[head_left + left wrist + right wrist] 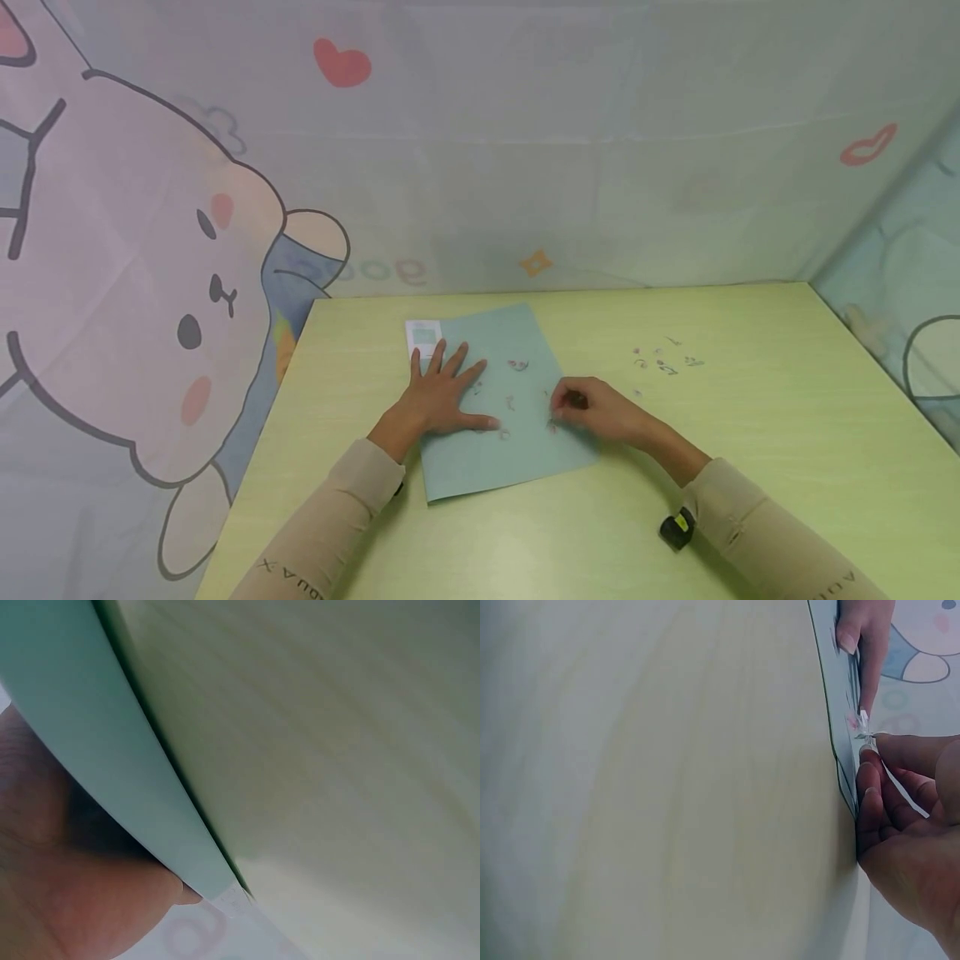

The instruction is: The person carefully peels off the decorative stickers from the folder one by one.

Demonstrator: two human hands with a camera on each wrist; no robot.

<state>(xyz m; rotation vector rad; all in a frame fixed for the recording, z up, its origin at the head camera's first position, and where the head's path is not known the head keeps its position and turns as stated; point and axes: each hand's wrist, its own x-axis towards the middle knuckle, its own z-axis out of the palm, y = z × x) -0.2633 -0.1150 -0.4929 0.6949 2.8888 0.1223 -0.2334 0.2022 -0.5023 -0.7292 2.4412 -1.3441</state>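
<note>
**Tiny stickers on a teal sheet: fiddly bit in progress**

Starting on the left: there's a bunny-print backdrop (150, 275) hung round the pale green table (750, 467). At the far left corner of the teal sheet (510, 458) a small white card (422, 335) with a teal square pokes out from under it.

The left hand (442, 392) lies flat on the sheet, fingers straight and spread, palm down, pinning the paper rather than grabbing anything. The left wrist view just shows the sheet's edge against the table and a bit of palm.

Middle of the sheet has a few little curly stickers (517, 365) already lying on it, pinkish and grey from what I can make out; too small to read their shapes.

Then the right hand (596, 408), near the sheet's right edge, fingers curled in with the fingertips (868, 754) pinching a thin white strip (904, 791) right at the paper surface. The right wrist view shows that pinch best.

Further right on the bare table, well apart from the sheet, sits a loose scatter of small pieces (663, 360).

What I reckon could go wrong: the bit in the pinch is flimsy, so it could fold onto itself or cling to a fingertip instead of the paper. If the flat hand eases off, the sheet could slide and drag the placed pieces askew. A sleeve (757, 533) sweeping past could also scatter that loose pile.
</note>
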